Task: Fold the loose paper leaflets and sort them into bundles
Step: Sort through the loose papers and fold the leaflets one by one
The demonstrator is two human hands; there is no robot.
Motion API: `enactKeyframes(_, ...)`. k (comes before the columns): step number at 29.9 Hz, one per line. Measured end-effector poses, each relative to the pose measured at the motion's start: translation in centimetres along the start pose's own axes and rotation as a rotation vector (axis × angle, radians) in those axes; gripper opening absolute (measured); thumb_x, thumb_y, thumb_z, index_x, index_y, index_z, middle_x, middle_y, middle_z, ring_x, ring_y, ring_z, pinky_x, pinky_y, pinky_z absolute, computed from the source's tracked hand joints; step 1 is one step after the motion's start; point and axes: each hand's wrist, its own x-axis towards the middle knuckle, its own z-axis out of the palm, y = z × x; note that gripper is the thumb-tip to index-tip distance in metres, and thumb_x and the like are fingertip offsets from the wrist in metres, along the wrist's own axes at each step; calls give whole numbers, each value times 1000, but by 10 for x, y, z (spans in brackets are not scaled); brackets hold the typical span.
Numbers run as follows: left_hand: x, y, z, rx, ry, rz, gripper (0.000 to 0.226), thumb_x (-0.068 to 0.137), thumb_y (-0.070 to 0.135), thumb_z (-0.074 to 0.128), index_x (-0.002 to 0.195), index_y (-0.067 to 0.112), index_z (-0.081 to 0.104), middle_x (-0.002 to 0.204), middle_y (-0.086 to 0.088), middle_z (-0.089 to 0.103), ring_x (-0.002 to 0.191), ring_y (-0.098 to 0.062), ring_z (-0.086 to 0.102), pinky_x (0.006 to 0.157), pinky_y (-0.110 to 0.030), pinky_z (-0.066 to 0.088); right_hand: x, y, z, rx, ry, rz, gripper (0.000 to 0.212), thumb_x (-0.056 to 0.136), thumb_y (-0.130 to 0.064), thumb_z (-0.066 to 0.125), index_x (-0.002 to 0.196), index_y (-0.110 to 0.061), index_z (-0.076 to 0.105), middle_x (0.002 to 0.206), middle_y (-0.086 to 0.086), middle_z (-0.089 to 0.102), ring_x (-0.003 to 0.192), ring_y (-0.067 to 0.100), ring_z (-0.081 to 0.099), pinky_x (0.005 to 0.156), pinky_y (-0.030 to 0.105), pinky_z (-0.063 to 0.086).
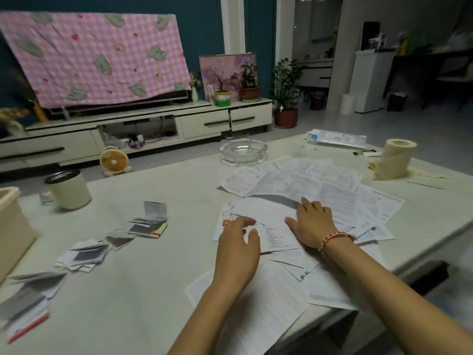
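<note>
In the head view, your right hand (313, 224) lies flat with fingers straight, pressing a white leaflet (263, 216) that sits atop the loose leaflet heap (320, 180). Your left hand (238, 242) is at the leaflet's left edge, fingers loosely spread and holding nothing. Folded bundles (148, 225) sit well to the left on the worktop (153, 278). The heap may slide under your pressure and skew the crease.

Both hands fwd, palms down: left (236, 248) fingers relaxed, right (313, 222) flat.
</note>
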Motion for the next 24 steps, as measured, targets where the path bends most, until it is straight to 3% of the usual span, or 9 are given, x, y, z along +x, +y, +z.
enactKeyframes(3,5,0,-2,-139,13,-109,15,95,19,50,105,17,61,107,5,61,96,-9,55,73,-8,40,-7,-12,-13,105,103,-60,63,98,-46,31,147,-9,17,158,8,4,143,27,10,114,40,11)
enactKeyframes(5,8,0,-5,-365,-20,-287,14,95,26,51,91,17,60,106,-2,63,95,-14,58,80,-24,47,-18,-19,-23,209,166,-116,63,98,-43,34,148,-11,14,158,5,3,143,24,9,114,39,11)
enactKeyframes(7,12,-1,-9,-716,-69,-517,24,94,36,50,87,13,57,103,-9,58,90,-20,56,76,-32,47,-30,-23,-28,305,261,-162,58,98,-36,39,148,-13,18,157,2,10,142,22,13,113,37,13)
enactKeyframes(11,16,-13,-22,-1192,-124,-774,76,88,56,47,136,-1,38,135,-20,47,119,-31,52,93,-41,46,-51,-24,-25,398,607,-417,47,78,10,61,123,-7,59,130,10,57,117,32,54,96,47,42)
enactKeyframes(13,18,-16,-28,-1395,-78,-833,84,85,58,52,139,-5,32,134,-22,48,118,-34,52,94,-44,45,-58,-21,-25,424,729,-494,47,67,22,59,103,-6,68,108,9,69,98,31,65,84,41,49)
enactKeyframes(16,19,-20,-32,-1562,73,-868,74,83,48,62,132,-4,42,114,-22,57,99,-32,58,80,-45,55,-68,-16,-33,474,856,-486,37,69,16,48,89,-6,70,95,7,72,89,25,67,79,29,48)
enactKeyframes(18,20,-24,-31,-1535,130,-853,60,84,39,65,126,0,48,104,-21,58,88,-30,60,70,-45,57,-70,-13,-33,489,900,-476,36,70,13,47,90,-6,70,97,6,72,90,24,67,79,30,49)
enactKeyframes(21,19,-23,-31,-1488,168,-839,20,94,20,54,106,5,47,100,-23,55,79,-30,60,67,-46,56,-71,-11,-32,497,948,-493,36,71,14,48,90,-5,71,99,6,72,94,19,65,82,29,47)
enactKeyframes(24,21,-22,-35,-1417,272,-770,12,99,12,43,108,7,47,92,-17,60,74,-27,60,59,-40,56,-71,-9,-34,435,986,-515,29,73,10,49,80,-7,71,95,5,73,95,20,65,84,28,41)
